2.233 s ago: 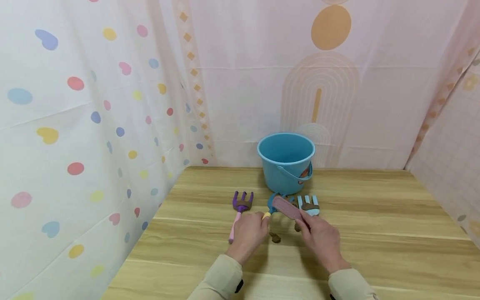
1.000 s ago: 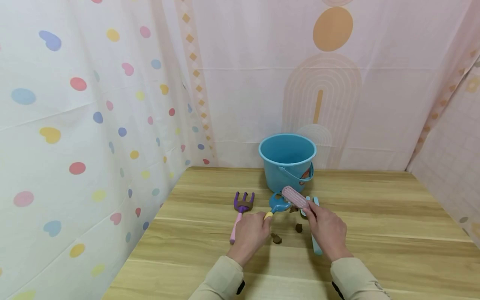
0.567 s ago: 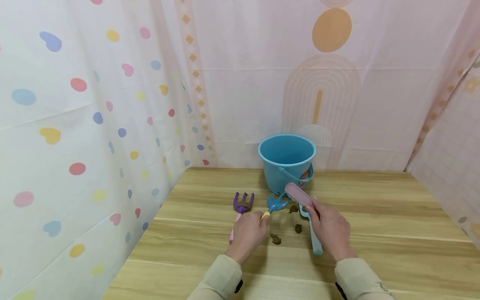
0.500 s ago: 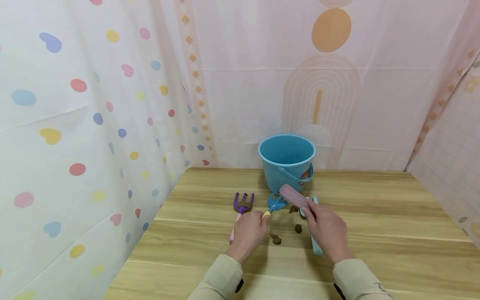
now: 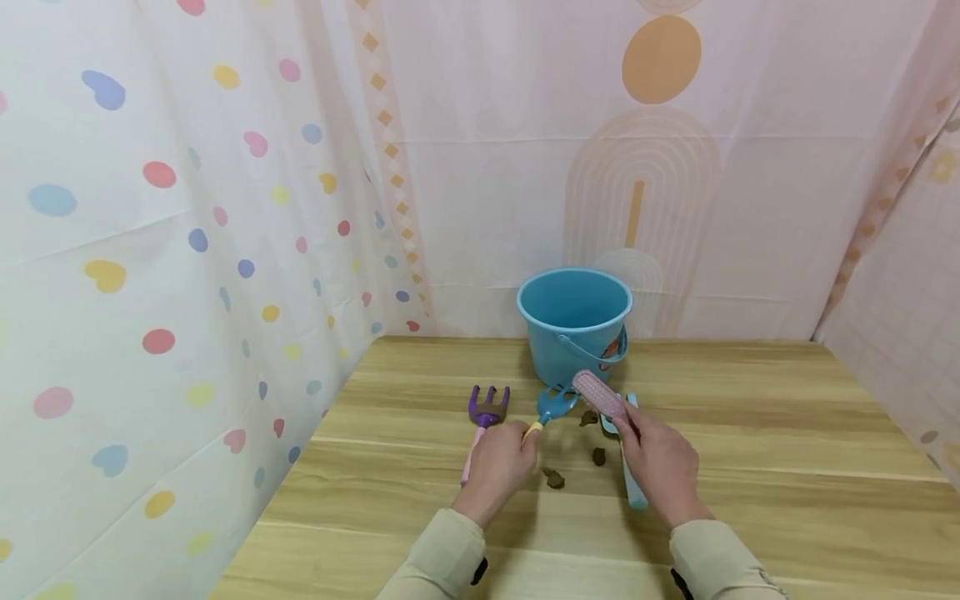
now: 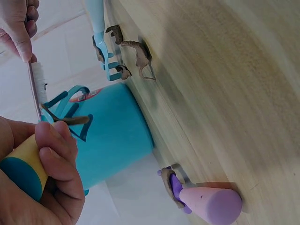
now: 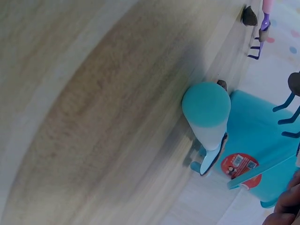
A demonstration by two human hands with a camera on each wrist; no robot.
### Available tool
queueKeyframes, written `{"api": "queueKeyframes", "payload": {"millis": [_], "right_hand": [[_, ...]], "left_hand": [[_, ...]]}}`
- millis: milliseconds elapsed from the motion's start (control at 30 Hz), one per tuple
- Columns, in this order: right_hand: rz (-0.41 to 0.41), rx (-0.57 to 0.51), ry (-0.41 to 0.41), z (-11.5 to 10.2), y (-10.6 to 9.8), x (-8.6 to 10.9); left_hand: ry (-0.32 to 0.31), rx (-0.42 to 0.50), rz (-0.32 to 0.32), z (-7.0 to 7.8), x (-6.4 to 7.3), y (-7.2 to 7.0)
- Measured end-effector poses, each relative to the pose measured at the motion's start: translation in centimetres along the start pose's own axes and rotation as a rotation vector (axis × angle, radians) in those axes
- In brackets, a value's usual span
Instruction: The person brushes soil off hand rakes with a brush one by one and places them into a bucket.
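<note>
My left hand [image 5: 495, 467] grips the yellow handle of a toy garden fork with a blue head [image 5: 553, 406], raised above the table. Brown mud [image 6: 72, 121] shows across its tines in the left wrist view. My right hand [image 5: 663, 467] holds a pink brush [image 5: 597, 393] whose white bristles [image 6: 40, 82] face the fork; the brush end is close beside the tines, and contact is hard to tell. A purple fork [image 5: 491, 410] with a pink handle, muddy too, lies by my left hand. Partly under my right hand lies a light blue fork [image 5: 634, 487].
A blue bucket [image 5: 551, 354] with a hanging handle stands upright behind the tools. Between my hands, dark mud clumps [image 5: 554, 479] are scattered on the wooden table [image 5: 772, 433]. Patterned curtains [image 5: 480, 208] hang around the table's back and sides.
The brush has shifted back and forth over the blue fork head and is now further right than 2.2 seconds ago. The left hand has barely moved; the fork's tilt has changed slightly.
</note>
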State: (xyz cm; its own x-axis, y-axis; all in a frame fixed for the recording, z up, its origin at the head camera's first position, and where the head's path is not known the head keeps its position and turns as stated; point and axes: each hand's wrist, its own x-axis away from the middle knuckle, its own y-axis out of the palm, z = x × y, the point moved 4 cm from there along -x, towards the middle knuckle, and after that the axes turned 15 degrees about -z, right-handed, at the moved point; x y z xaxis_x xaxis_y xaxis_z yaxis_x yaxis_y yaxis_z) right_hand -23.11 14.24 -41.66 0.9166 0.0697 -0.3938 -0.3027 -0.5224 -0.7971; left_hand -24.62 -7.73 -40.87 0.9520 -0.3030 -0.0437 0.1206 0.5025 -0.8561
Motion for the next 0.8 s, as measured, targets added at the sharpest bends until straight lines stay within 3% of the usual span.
{"api": "queueKeyframes", "payload": {"millis": [200, 333, 400, 633, 800], "right_hand": [[-0.108, -0.045, 0.119, 0.8, 0.0, -0.3], [-0.117, -0.065, 0.149, 0.7, -0.4, -0.5], [-0.093, -0.076, 0.103, 0.2, -0.5, -0.5], [0.011, -0.013, -0.181, -2.4, 0.2, -0.2], [0.085, 0.053, -0.214, -2.6, 0.6, 0.3]], "left_hand": [[0.011, 0.002, -0.007, -0.3, 0.0, 0.1], [0.011, -0.027, 0.002, -0.3, 0.0, 0.0], [0.011, -0.051, 0.010, -0.3, 0.0, 0.0], [-0.006, -0.147, 0.016, 0.2, 0.0, -0.2], [-0.018, -0.152, -0.005, 0.4, 0.0, -0.1]]}}
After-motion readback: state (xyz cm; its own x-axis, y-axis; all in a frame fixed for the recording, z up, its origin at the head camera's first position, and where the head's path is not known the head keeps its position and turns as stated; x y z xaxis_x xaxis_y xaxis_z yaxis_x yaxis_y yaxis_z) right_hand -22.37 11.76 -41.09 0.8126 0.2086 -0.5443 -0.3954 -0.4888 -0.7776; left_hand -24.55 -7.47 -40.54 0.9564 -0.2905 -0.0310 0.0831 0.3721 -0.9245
